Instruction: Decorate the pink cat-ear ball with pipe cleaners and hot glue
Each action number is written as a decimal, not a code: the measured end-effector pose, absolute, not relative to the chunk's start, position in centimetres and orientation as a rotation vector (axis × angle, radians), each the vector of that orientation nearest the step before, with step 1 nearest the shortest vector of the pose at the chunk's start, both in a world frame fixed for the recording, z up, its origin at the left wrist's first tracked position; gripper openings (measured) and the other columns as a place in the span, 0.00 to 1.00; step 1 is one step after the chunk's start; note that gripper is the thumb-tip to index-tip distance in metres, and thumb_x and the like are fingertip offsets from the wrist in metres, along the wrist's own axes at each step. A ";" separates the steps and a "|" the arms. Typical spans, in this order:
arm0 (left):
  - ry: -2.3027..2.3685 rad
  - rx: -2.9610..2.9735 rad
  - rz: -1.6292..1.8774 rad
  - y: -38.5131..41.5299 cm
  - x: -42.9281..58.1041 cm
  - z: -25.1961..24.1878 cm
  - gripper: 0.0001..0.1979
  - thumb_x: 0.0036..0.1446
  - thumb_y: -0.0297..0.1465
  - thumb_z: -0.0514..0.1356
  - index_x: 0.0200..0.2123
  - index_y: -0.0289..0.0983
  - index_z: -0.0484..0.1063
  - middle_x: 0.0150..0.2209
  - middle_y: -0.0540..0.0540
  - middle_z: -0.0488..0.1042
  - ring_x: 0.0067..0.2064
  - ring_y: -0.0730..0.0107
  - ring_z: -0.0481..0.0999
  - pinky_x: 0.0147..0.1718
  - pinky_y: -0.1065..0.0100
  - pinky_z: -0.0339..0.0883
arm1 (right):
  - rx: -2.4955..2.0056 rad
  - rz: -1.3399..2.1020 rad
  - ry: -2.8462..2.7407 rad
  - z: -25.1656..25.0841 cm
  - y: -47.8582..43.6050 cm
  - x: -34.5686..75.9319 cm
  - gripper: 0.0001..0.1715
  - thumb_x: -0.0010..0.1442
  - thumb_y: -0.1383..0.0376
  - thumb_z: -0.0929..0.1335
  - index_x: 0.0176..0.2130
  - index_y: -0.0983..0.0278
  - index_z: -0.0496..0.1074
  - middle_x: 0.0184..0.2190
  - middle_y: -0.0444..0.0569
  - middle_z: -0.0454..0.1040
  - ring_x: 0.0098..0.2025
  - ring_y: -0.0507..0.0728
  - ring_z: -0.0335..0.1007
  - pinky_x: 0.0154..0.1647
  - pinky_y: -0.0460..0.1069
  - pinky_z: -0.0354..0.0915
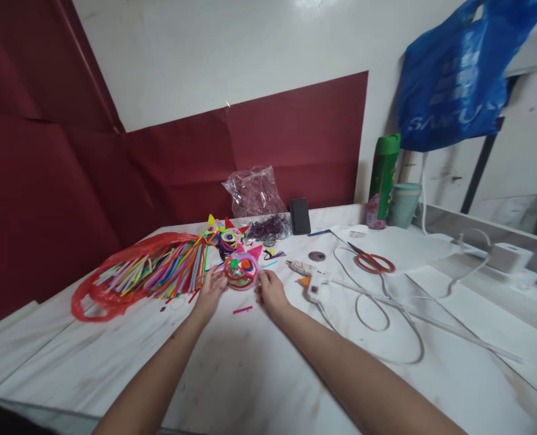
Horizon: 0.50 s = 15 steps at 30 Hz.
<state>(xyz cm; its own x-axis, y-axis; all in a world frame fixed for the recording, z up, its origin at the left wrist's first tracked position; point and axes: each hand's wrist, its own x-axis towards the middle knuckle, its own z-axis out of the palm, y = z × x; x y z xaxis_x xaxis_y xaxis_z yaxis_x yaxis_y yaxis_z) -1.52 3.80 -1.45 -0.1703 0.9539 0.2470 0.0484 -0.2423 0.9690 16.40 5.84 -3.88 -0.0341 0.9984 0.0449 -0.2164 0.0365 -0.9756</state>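
Between my hands a round pipe-cleaner animal face rests on or just above the table, with pink pointed ears, a pink rim, a green and an orange eye, and red strands below. My left hand grips its left edge with bent fingers. On the opposite edge my right hand is closed, thumb and fingers against the rim; its fingertips are partly hidden. Just behind stand two more pipe-cleaner faces, one yellow-eared and one red-eared. A short pink pipe-cleaner piece lies in front.
Left, a red plastic bag holds many coloured pipe cleaners. To the right lie a white glue gun, its looping cord, orange-handled scissors and white paper. Behind are a clear bag, a black box-like object and a green bottle.
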 end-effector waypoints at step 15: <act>1.049 1.259 1.486 4.6 -1.9 -1.9 0.32 0.46 0.49 0.66 0.50 0.37 0.69 0.51 0.36 0.74 0.52 0.55 0.74 0.46 0.56 0.70 | -1.097 1.144 -1.110 -2.8 4.0 17.3 0.22 0.60 0.48 0.65 0.43 0.62 0.68 0.25 0.43 0.69 0.22 0.53 0.66 0.18 0.46 0.62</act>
<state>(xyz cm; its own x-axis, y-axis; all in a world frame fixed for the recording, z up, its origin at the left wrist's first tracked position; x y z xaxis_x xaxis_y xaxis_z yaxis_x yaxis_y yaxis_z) -1.93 4.57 -1.93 -0.0802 0.9697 0.2309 -0.1072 -0.2387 0.9652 17.30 4.02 -2.84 0.0802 0.9934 0.0816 -0.1116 0.0903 -0.9896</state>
